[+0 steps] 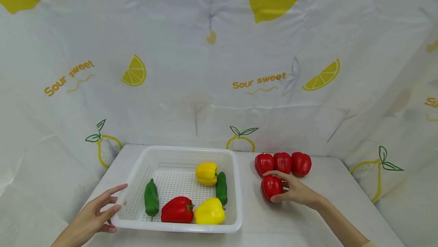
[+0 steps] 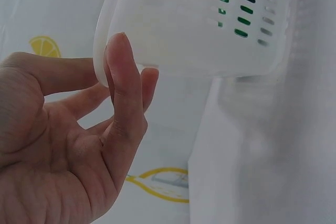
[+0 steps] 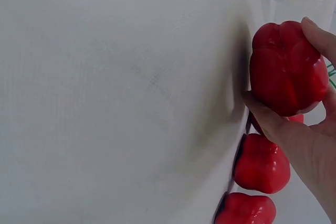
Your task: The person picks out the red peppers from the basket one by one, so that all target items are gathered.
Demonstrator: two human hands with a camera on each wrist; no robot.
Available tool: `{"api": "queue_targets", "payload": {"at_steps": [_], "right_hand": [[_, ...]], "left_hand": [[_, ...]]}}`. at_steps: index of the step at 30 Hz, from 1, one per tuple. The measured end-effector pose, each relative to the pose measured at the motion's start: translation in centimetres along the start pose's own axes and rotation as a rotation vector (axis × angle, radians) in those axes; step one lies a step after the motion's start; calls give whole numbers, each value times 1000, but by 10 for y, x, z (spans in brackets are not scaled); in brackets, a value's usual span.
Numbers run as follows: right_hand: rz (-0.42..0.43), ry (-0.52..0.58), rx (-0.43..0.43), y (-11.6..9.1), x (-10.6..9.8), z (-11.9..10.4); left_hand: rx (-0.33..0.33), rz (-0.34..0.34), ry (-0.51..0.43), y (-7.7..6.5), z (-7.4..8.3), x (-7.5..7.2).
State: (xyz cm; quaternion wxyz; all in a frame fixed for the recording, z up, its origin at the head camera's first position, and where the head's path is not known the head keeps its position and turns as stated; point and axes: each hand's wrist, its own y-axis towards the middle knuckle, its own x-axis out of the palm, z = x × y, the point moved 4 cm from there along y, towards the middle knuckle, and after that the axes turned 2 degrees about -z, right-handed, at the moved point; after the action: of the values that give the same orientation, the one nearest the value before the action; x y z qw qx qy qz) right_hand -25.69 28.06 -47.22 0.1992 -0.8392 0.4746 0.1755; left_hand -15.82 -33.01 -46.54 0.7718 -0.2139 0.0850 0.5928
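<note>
My right hand (image 1: 297, 190) grips a red bell pepper (image 1: 272, 188) between thumb and fingers, to the right of a white plastic basket (image 1: 178, 227). In the right wrist view, the held pepper (image 3: 286, 69) shows its lobed end, with thumb and fingers on opposite sides. At the basket's near left corner, my left hand (image 1: 91, 213) pinches the rim, some fingertips over it and others against the outer wall. Three more red bell peppers (image 1: 282, 162) stand in a row just behind the right hand.
Inside the basket lie a red bell pepper (image 1: 177, 209), yellow bell peppers (image 1: 207, 173) at back and front, a long green pepper (image 1: 151, 197) at left and another green vegetable (image 1: 221, 188) at right. A lemon-print curtain (image 1: 191, 68) encloses the white table (image 1: 273, 224).
</note>
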Motion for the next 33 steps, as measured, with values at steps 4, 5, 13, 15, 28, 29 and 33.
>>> {"api": "queue_targets", "payload": {"at_steps": [4, 5, 13, 15, 28, 29, 33], "right_hand": [[12, -5, -2, 1, 1, 1], [14, -7, -1, 1, 1, 1], [21, -21, -10, 2, 0, 4], [27, -23, -14, 3, 0, 5], [45, -28, -30, 4, -2, 4], [46, -32, -29, 4, -2, 4], [53, -45, -20, 4, -2, 3]], "left_hand": [[-12, 3, 2, 1, 1, 0], [-12, 4, 3, 1, 1, 0], [4, -7, 10, -1, -1, 0], [8, -7, 11, -1, -1, 0], [19, -5, 12, -1, 0, 0], [19, -4, 12, -1, 0, 0], [30, -6, 12, -1, 0, 0]]}}
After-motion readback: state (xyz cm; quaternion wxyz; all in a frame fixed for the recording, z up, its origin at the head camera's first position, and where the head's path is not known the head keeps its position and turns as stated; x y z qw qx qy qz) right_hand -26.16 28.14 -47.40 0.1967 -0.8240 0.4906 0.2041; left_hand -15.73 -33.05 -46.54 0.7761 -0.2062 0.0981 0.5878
